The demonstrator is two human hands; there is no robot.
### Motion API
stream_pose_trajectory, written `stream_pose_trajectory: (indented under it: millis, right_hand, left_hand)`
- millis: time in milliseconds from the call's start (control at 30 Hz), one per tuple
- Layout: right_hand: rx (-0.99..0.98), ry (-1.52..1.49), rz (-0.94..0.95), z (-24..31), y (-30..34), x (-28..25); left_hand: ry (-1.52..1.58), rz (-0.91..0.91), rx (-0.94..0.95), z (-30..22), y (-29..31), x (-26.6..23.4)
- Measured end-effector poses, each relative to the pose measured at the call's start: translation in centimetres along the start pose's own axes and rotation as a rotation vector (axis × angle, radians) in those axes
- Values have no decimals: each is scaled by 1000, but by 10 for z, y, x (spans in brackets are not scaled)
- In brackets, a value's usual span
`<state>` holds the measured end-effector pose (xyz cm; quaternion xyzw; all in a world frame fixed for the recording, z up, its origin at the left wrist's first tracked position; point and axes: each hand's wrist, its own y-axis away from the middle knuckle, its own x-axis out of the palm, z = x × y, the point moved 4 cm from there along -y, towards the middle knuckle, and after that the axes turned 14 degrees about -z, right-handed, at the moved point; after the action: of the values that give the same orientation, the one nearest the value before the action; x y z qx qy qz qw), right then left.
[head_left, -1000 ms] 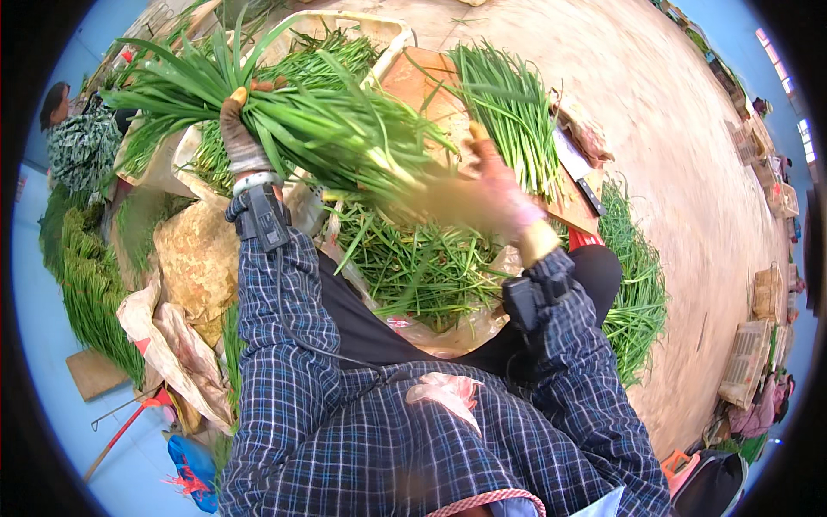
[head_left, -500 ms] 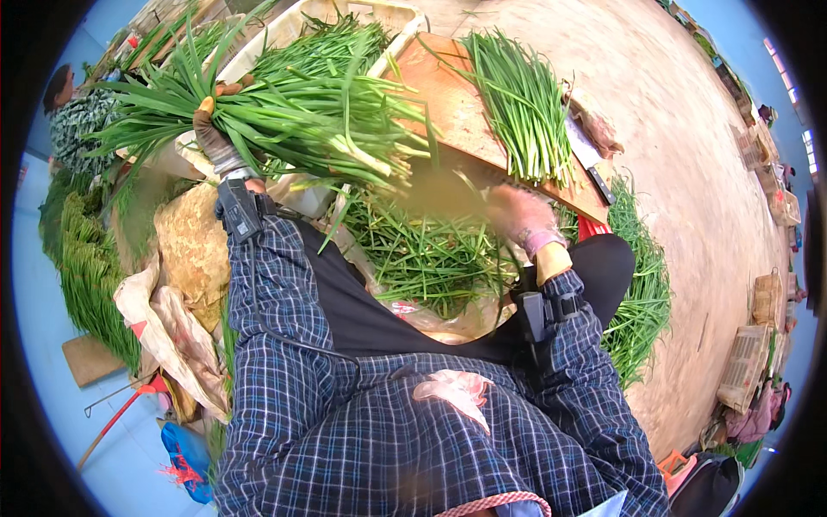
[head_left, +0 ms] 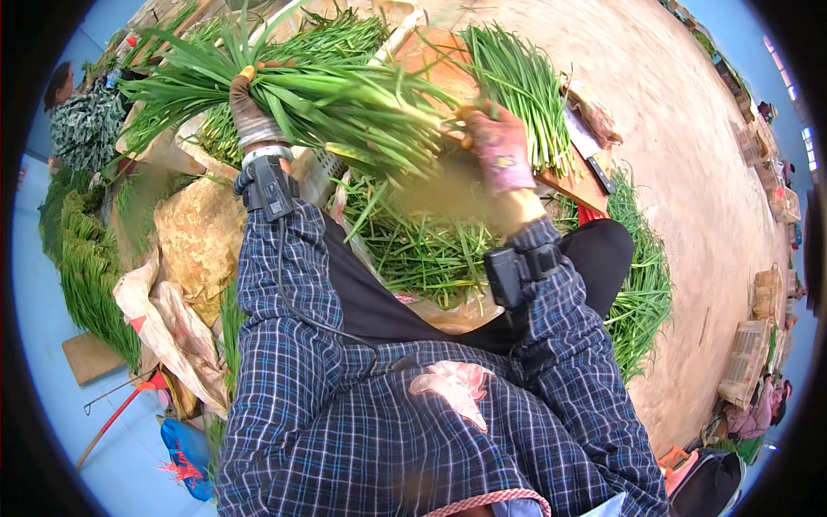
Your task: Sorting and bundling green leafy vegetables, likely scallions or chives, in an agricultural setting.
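Note:
My left hand (head_left: 252, 112), in a brown and grey glove, is closed around a large bundle of garlic chives (head_left: 353, 99). The leaves fan out to the left, and the pale stalk ends point right. At those ends is my right hand (head_left: 498, 146), in a pinkish patterned glove, with its fingers curled in on the stalk ends; the exact pinch is partly hidden. A second bundle of garlic chives (head_left: 525, 95) lies on a wooden board (head_left: 431, 60) just beyond my right hand. Below both hands, between my legs, is a heap of loose green trimmings (head_left: 422, 250).
A knife (head_left: 599, 175) with a black handle rests at the board's right edge. Behind the bundle stands a pale crate (head_left: 403, 33) of more chives. Loose chives (head_left: 642, 276) lie right of my knee. Sacking (head_left: 198, 241) sits on the left, and a person (head_left: 82, 129) is farther back.
My left hand has shifted right with the bundle. My right hand has risen from below the board to the stalk ends, its fingers closing there.

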<state>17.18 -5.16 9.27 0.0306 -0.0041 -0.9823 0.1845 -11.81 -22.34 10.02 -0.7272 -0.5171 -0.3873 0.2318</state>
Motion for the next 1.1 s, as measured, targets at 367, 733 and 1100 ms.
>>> stream_pose_trajectory:
  millis: [367,733,1100]
  right_hand:
    - [58,307,140,-47,15,-107]
    - [192,-99,467,-35,11,-14]
    - [-336,114,-410,-102,-14,15]
  left_hand:
    - [118,70,-17,-8,-19,-14]
    - [172,267,20,-4,12,12]
    - [143,210,-20,19,15,32]
